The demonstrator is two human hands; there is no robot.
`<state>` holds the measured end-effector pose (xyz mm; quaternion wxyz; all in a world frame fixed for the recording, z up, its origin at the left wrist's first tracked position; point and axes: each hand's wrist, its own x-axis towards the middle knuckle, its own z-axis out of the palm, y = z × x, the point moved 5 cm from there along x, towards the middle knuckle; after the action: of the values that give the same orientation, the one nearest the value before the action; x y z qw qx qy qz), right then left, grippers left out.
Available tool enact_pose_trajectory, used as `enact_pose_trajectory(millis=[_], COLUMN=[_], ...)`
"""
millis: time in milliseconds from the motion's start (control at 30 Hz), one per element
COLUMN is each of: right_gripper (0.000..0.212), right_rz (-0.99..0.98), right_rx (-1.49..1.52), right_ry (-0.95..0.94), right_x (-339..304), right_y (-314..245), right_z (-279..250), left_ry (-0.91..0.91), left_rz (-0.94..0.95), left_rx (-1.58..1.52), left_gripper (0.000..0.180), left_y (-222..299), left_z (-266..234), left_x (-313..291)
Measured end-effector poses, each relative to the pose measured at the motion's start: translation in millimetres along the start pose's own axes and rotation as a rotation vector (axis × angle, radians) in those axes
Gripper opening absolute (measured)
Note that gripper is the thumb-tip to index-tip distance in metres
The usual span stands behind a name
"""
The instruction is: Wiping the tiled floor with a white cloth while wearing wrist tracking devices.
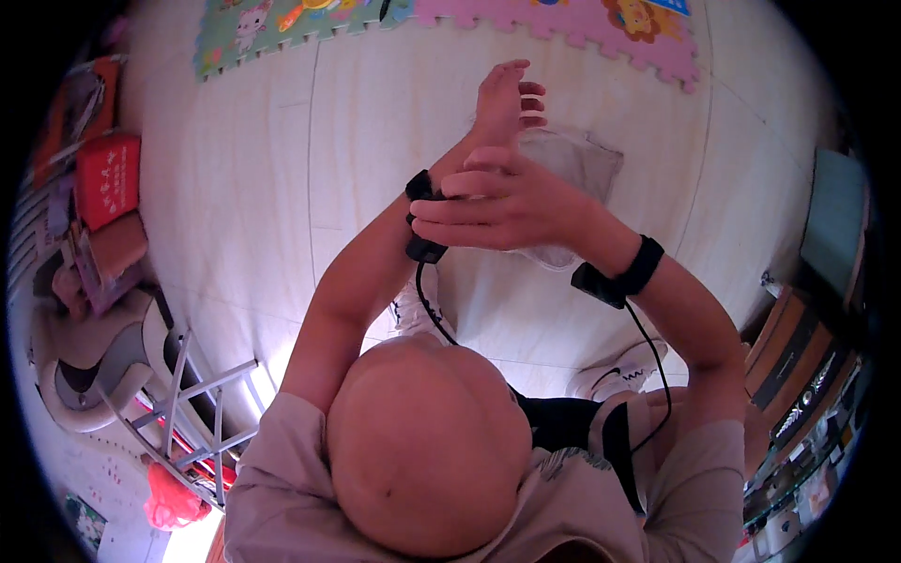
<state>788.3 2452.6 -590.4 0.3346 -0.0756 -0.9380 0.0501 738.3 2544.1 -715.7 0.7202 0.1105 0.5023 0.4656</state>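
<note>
My left hand (509, 101) reaches forward with its fingers apart and slightly bent, holding nothing. A small black device (427, 246) on a dark strap sits around my left wrist, with a black cable running down from it. Across that wrist lies my right hand (521, 202), its fingers stretched out and their tips at the device; whether they press on it I cannot tell. Another black wrist device (598, 284) is strapped to my right wrist, also cabled. Behind my hands, partly hidden, a pale greyish cloth-like piece (596, 164) lies on the floor.
Colourful foam puzzle mats (563, 28) lie at the far side of the pale tiled floor (253, 178). To the left stand a red bag (108, 178), a metal folding frame (192, 399) and a grey-and-white seat (94, 366). Wooden drawers (793, 361) stand at the right.
</note>
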Motion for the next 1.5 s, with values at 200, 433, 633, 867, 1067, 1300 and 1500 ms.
enact_pose_trajectory(millis=[200,433,633,867,1067,1300,1500], right_gripper=[0.043,0.049,0.045,0.022,0.019,0.023,0.017], right_rz=[0.152,0.333,0.272,1.191,1.291,1.358,1.205], right_rx=[0.022,0.118,0.046,0.559,0.418,0.767,1.754], right_ry=[0.052,0.118,0.017,0.907,1.24,1.596,2.148], right_x=[-3,-1,5,-90,-152,-167,-190], right_y=[14,11,14,148,176,165,164], right_z=[2,-2,5,-39,-60,-44,-12], left_ry=[-0.08,-0.106,0.011,-0.013,-0.458,-0.422,-0.36], left_rz=[-0.281,-0.202,-0.139,0.213,0.336,0.015,-0.036], left_rx=[-0.543,-0.76,-0.727,-0.182,0.86,0.775,0.563], left_gripper=[0.021,0.012,0.013,0.021,0.045,0.057,0.048], left_y=[0,18,21,49,-7,-51,-57], left_z=[-22,-31,-47,-26,75,76,81], left_x=[17,26,30,12,-95,-127,-134])
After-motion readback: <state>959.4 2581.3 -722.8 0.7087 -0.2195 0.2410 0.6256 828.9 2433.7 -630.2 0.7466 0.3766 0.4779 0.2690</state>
